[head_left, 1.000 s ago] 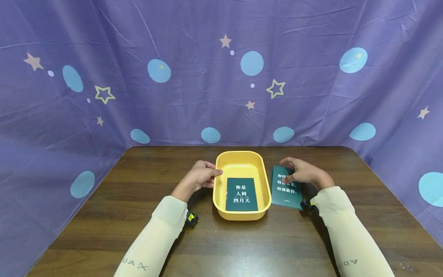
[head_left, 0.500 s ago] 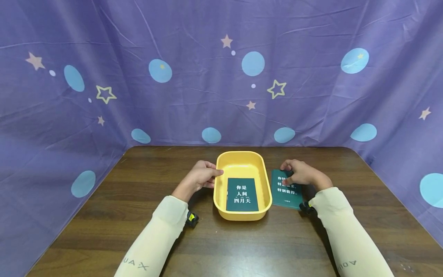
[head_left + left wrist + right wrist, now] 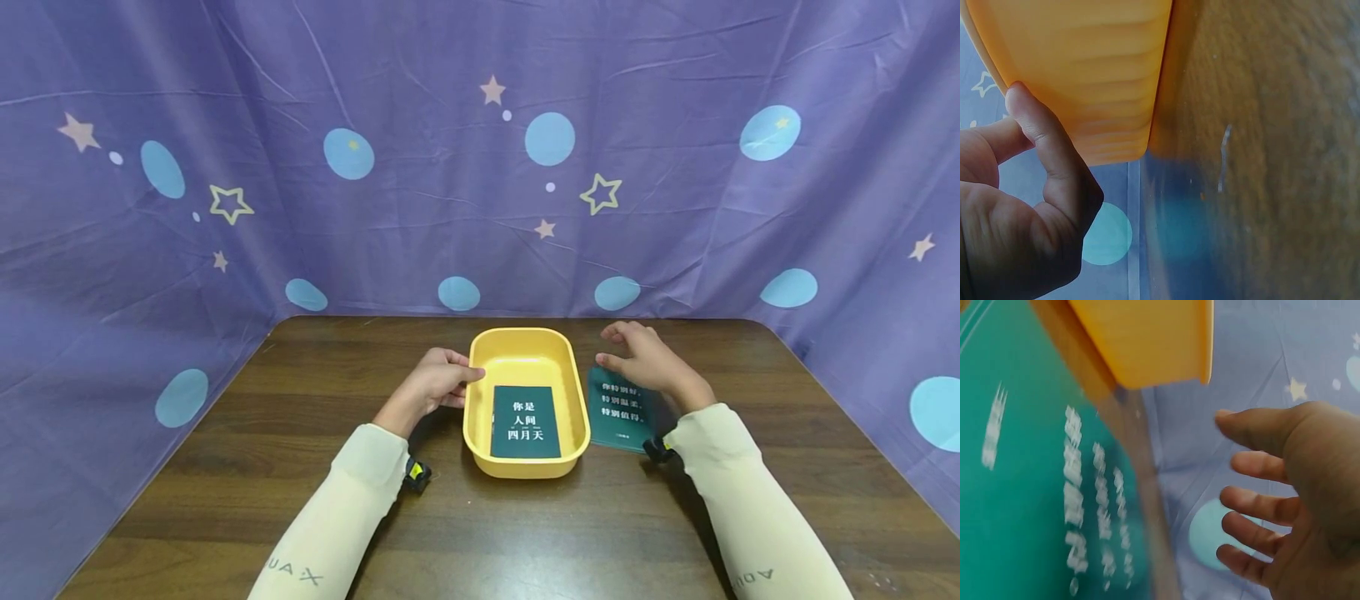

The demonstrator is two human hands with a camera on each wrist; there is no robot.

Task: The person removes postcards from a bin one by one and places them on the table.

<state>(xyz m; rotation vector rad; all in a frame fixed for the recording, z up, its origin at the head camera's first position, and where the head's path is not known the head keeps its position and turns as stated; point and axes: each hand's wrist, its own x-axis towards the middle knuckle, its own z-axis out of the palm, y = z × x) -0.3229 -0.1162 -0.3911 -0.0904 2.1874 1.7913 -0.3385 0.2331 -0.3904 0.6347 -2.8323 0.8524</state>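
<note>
A yellow plastic tray (image 3: pixel 525 469) stands on the table, and my left hand (image 3: pixel 435 383) pinches its left rim between thumb and fingers. In the left wrist view the thumb lies against the tray's outer wall (image 3: pixel 1085 75). Inside the tray lies a dark green booklet (image 3: pixel 525 421) with white lettering, toward the near end. To the right of the tray more green booklets (image 3: pixel 621 425) lie in a small stack. My right hand (image 3: pixel 648 357) hovers above their far end, fingers loosely spread and holding nothing. The right wrist view shows the hand (image 3: pixel 1297 500) apart from the blurred green cover (image 3: pixel 1022 487).
The brown wooden table (image 3: pixel 465 542) stretches to both sides and toward the front. Behind it hangs a purple curtain (image 3: pixel 420 225) with stars and blue dots. Black wrist cameras (image 3: pixel 417 475) hang under both cuffs.
My right hand touched the top of the booklet stack and shifted it slightly nearer, then lifted off it, away from me. The left hand keeps its grip on the tray.
</note>
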